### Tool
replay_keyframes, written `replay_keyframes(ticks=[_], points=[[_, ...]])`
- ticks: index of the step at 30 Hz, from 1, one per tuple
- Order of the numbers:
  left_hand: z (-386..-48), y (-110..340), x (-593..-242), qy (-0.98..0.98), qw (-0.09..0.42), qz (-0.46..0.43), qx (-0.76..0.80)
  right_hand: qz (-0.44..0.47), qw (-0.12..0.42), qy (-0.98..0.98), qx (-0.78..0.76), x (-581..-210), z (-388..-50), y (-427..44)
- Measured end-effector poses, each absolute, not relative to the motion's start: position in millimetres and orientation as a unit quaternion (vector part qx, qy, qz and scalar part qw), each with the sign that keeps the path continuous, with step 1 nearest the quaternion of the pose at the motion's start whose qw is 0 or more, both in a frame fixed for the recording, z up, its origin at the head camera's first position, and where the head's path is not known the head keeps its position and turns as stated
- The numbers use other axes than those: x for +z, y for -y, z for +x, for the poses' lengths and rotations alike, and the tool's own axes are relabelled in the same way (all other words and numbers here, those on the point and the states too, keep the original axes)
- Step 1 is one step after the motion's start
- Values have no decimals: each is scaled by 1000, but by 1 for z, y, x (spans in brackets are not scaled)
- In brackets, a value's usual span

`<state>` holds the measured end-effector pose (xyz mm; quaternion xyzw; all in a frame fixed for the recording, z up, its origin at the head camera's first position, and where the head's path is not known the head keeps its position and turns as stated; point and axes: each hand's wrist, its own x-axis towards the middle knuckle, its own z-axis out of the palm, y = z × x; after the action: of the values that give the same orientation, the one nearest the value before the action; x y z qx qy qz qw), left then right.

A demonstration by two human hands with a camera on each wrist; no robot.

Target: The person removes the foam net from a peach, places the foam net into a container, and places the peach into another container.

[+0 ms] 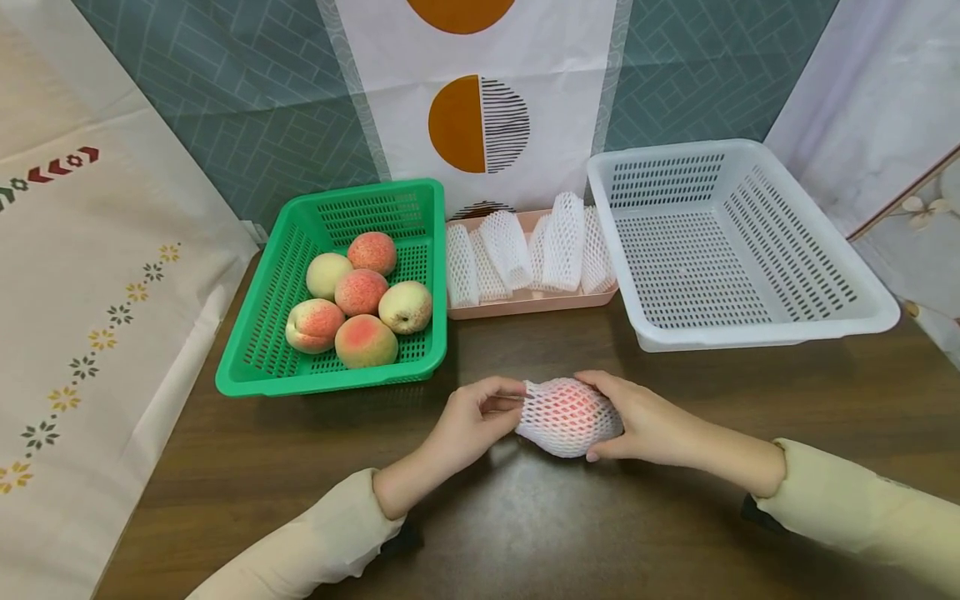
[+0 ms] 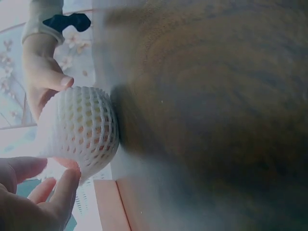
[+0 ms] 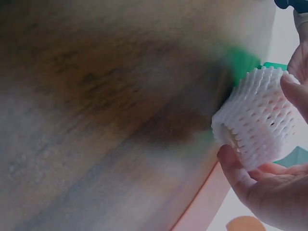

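A peach inside a white foam net sleeve is held between both hands just above or on the table; its pink skin shows through the mesh. My right hand grips the covered peach from the right, thumb below and fingers over the top. At the sleeve's left end, my left hand pinches the net's edge with curled fingers. The left wrist view shows the left hand at the end of the netted peach. In the right wrist view, the right hand's fingers press against the sleeve's open end.
A green basket at the left holds several bare peaches. Behind the hands, a pink tray carries several white foam nets. A white basket stands at the right. All rest on a brown wooden table.
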<state>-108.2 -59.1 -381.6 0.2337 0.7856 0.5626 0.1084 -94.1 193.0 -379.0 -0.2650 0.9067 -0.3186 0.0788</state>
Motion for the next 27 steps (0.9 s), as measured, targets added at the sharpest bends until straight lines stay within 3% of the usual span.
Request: replay_keyframes(ticks=[9, 27], points=[[-106, 61, -382, -744, 183, 224, 602, -265, 108, -908, -307, -376, -102, -192], [-105, 62, -381, -746, 228, 236, 579, -244, 75, -904, -342, -376, -105, -189]])
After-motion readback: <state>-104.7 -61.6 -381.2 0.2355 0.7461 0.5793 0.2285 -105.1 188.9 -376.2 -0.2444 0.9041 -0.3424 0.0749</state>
